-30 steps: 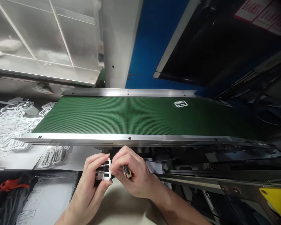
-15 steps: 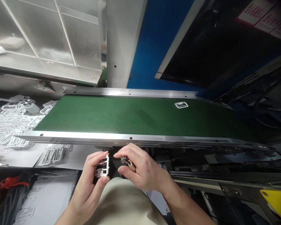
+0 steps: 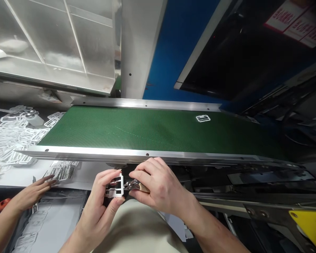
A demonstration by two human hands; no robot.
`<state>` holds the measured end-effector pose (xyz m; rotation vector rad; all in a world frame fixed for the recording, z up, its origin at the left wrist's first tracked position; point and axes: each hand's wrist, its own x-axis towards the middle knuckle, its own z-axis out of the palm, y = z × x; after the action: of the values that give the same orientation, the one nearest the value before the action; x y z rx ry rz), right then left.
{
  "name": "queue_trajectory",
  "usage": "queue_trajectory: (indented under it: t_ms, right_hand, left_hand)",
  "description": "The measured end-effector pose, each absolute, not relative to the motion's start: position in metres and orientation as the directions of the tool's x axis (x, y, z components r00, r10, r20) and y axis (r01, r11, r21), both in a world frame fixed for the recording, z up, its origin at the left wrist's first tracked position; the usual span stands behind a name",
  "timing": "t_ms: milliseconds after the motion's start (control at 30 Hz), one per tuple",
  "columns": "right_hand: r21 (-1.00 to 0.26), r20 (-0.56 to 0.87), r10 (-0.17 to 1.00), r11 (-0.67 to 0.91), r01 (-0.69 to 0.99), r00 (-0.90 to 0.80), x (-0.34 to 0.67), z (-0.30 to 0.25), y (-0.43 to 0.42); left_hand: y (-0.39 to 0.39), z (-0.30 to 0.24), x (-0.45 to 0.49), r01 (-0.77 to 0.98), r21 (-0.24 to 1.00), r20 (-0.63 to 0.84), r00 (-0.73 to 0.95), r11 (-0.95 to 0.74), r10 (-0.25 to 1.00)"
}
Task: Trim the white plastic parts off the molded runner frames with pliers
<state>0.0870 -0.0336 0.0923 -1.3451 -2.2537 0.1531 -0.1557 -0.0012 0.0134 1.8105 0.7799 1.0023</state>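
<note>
My left hand (image 3: pixel 101 200) is closed around a white plastic frame (image 3: pixel 118 186), gripping it by its upper and lower edges between fingers and thumb. The frame is upright, with thin crossbars showing between the fingers. Wrapped in my right hand (image 3: pixel 158 186) is a pair of nippers (image 3: pixel 133 184) with metal jaws and a tan handle. The jaw tips reach the right side of the frame; whether they have closed on it I cannot tell. Both hands are in front of the conveyor's near rail, above my lap.
A green conveyor belt (image 3: pixel 116 130) carries one white frame (image 3: pixel 203 118). Piles of similar white frames (image 3: pixel 10 140) lie at the left beside a small bottle (image 3: pixel 34 118). A co-worker's hand (image 3: pixel 31 195) touches a stack of frames (image 3: pixel 64 171). A yellow plate (image 3: pixel 309 226) sits lower right.
My right hand's nippers have turned and moved left to the frame's side. A co-worker's hand has come in from the left to the stack. The frame on the belt has shifted slightly left.
</note>
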Motion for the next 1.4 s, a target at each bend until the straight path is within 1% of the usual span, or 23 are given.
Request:
queue_trajectory:
  t_ms: [333, 533, 567, 600, 633, 700, 733, 767, 800, 867, 967, 1200, 1400]
  right_hand:
    - [-0.254, 0.402, 0.823, 0.521, 0.815, -0.401, 0.083, 0.096, -0.03]
    - [-0.168, 0.41, 0.789, 0.558, 0.812, -0.458, 0.079, 0.09, -0.024]
    - [-0.196, 0.416, 0.784, 0.573, 0.796, -0.462, 0.078, 0.089, -0.022]
    - [-0.263, 0.421, 0.785, 0.585, 0.768, -0.454, 0.077, 0.087, -0.021]
    - [-0.364, 0.416, 0.8, 0.583, 0.726, -0.434, 0.075, 0.086, -0.02]
    - [-0.573, 0.365, 0.85, 0.526, 0.628, -0.379, 0.073, 0.086, -0.018]
    - [-0.628, 0.335, 0.871, 0.491, 0.603, -0.36, 0.073, 0.087, -0.017]
    - [-0.64, 0.309, 0.883, 0.468, 0.609, -0.354, 0.072, 0.088, -0.017]
    - [-0.616, 0.296, 0.885, 0.464, 0.636, -0.359, 0.07, 0.089, -0.016]
    - [-0.527, 0.299, 0.867, 0.499, 0.688, -0.4, 0.066, 0.093, -0.015]
    - [-0.449, 0.274, 0.849, 0.528, 0.721, -0.452, 0.054, 0.098, -0.012]
    - [-0.382, 0.194, 0.824, 0.564, 0.732, -0.533, 0.016, 0.1, 0.008]
    - [-0.348, 0.141, 0.822, 0.562, 0.75, -0.551, -0.005, 0.096, 0.021]
  left_hand:
    - [-0.005, 0.016, -0.162, 0.153, 0.892, 0.322, 0.445, -0.425, 0.835]
    - [-0.007, 0.012, -0.168, 0.174, 0.909, 0.278, 0.421, -0.378, 0.863]
    - [-0.007, 0.011, -0.17, 0.167, 0.918, 0.262, 0.423, -0.359, 0.867]
    - [-0.007, 0.009, -0.172, 0.151, 0.93, 0.242, 0.43, -0.334, 0.87]
    - [-0.007, 0.009, -0.174, 0.129, 0.944, 0.22, 0.441, -0.304, 0.87]
    - [-0.008, 0.008, -0.178, 0.062, 0.971, 0.176, 0.471, -0.232, 0.864]
    - [-0.008, 0.007, -0.18, 0.018, 0.982, 0.155, 0.485, -0.187, 0.861]
    - [-0.008, 0.006, -0.182, -0.03, 0.99, 0.134, 0.494, -0.138, 0.859]
    - [-0.009, 0.005, -0.185, -0.08, 0.992, 0.121, 0.496, -0.093, 0.86]
    - [-0.009, 0.001, -0.19, -0.164, 0.986, 0.115, 0.481, -0.04, 0.869]
    - [-0.007, -0.007, -0.199, -0.201, 0.978, 0.15, 0.46, -0.061, 0.875]
    - [0.011, -0.015, -0.228, -0.175, 0.972, 0.222, 0.467, -0.156, 0.856]
    - [0.03, -0.026, -0.248, -0.165, 0.964, 0.264, 0.515, -0.208, 0.816]
